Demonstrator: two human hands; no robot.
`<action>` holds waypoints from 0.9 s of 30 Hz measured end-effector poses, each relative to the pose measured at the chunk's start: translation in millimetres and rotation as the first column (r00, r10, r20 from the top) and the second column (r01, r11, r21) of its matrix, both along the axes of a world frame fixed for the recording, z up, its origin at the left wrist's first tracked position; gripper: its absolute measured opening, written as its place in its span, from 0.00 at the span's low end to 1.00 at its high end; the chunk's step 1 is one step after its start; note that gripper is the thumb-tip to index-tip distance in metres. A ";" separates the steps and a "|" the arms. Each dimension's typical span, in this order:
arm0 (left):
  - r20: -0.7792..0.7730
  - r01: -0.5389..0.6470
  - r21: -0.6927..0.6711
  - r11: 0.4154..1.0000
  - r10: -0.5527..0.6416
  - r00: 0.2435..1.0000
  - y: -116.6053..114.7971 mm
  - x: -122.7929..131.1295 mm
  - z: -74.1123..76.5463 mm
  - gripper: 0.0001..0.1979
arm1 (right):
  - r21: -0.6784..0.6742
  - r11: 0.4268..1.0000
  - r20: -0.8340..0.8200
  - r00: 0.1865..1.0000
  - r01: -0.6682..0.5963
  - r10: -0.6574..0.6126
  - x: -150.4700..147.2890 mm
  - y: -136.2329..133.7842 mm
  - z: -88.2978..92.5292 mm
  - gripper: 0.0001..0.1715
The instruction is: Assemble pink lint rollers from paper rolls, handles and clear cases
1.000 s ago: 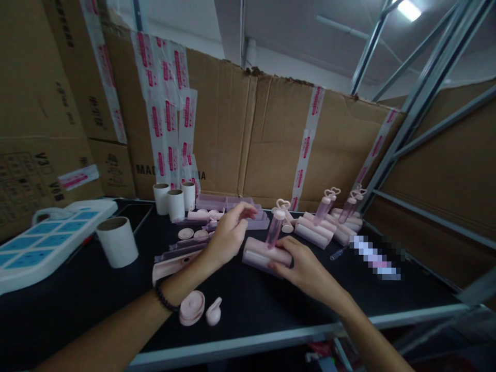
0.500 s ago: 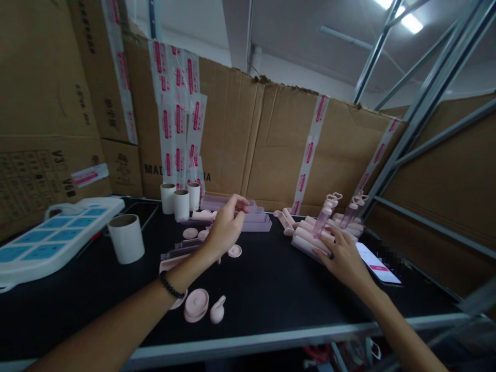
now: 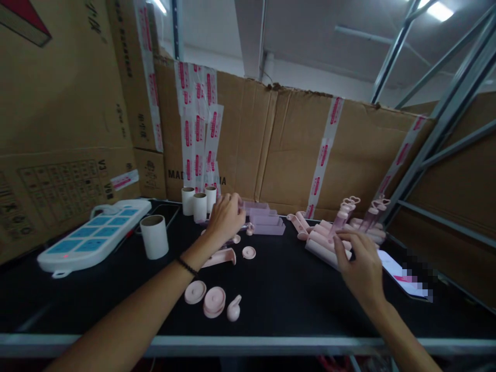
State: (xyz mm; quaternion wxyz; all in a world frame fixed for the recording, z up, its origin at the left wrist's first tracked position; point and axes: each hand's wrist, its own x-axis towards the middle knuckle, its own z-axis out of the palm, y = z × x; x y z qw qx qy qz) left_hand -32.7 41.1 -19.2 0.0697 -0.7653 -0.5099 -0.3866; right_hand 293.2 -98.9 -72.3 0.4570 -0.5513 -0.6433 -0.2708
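Observation:
My left hand (image 3: 226,217) reaches over the black table (image 3: 287,289) to a cluster of pink and lilac parts near the back, fingers curled down on them; what they grip is hidden. My right hand (image 3: 358,263) rests with fingers bent on the near end of a row of pink rollers (image 3: 323,243), some with clear pink heart-topped tubes (image 3: 341,217) standing on them. Lilac trays (image 3: 267,222) lie between the two hands. Pink round caps (image 3: 214,299) and a small pink knob (image 3: 233,310) lie near the front edge.
A white and blue device (image 3: 95,235) lies at the left. White cardboard tubes (image 3: 154,236) stand behind it and at the back (image 3: 199,204). A phone (image 3: 401,271) lies at the right. Taped cardboard boxes wall in the table; a metal rack frame (image 3: 426,150) rises at right.
My right hand carried a pink roller with its tube rightward and set it in the row. My left hand moved back onto the part cluster. The view shifted left.

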 end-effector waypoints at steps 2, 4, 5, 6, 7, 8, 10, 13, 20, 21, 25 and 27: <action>-0.079 -0.197 0.064 0.978 0.202 0.976 0.7 -11.1 6.8 0.11 | -0.017 0.995 -0.011 0.995 -0.097 0.097 -24.0 0.6 10.1 0.05; -0.093 -0.355 0.104 0.929 0.365 0.926 4.7 -25.1 11.8 0.15 | -0.094 0.975 -0.033 0.979 -0.201 0.199 -45.4 5.7 15.9 0.06; -0.088 -0.422 0.113 0.900 0.432 0.898 8.1 -32.6 12.9 0.16 | -0.157 0.955 -0.046 0.968 -0.252 0.247 -54.8 9.8 16.8 0.06; -0.095 -0.468 0.106 0.877 0.478 0.873 12.2 -40.1 12.9 0.17 | -0.231 0.926 -0.057 0.955 -0.297 0.292 -63.3 14.6 16.7 0.06; -0.104 -0.495 0.095 0.864 0.503 0.858 16.8 -47.1 11.9 0.19 | -0.307 0.890 -0.065 0.940 -0.338 0.334 -71.3 19.8 15.7 0.06; -0.111 -0.507 0.082 0.858 0.513 0.851 21.4 -53.5 10.1 0.20 | -0.381 0.846 -0.069 0.924 -0.374 0.377 -78.8 25.4 14.1 0.06; -0.113 -0.525 0.043 0.850 0.527 0.843 29.8 -63.6 5.6 0.20 | -0.507 0.747 -0.078 0.886 -0.430 0.457 -92.9 36.6 10.3 0.07; -0.128 -0.515 -0.039 0.857 0.506 0.853 39.1 -72.0 0.4 0.19 | -0.634 0.605 -0.103 0.828 -0.482 0.551 -112.4 53.5 5.3 0.14; -0.100 -0.464 -0.143 0.874 0.454 0.885 48.0 -79.8 0.2 0.18 | -0.720 0.490 -0.115 0.780 -0.492 0.615 -137.1 86.8 -0.6 0.25; -0.096 -0.465 -0.140 0.874 0.456 0.885 47.4 -80.2 1.6 0.18 | -0.721 0.483 -0.122 0.777 -0.497 0.618 -137.8 89.0 -1.4 0.23; 0.057 -0.410 -0.060 0.910 0.414 0.909 42.4 -78.2 14.0 0.14 | -0.690 0.472 -0.188 0.766 -0.548 0.615 -136.4 90.4 -6.4 0.18; 0.301 -0.319 0.028 0.947 0.297 0.906 41.2 -75.2 22.5 0.11 | -0.676 0.478 -0.214 0.771 -0.561 0.600 -134.5 89.1 -9.7 0.19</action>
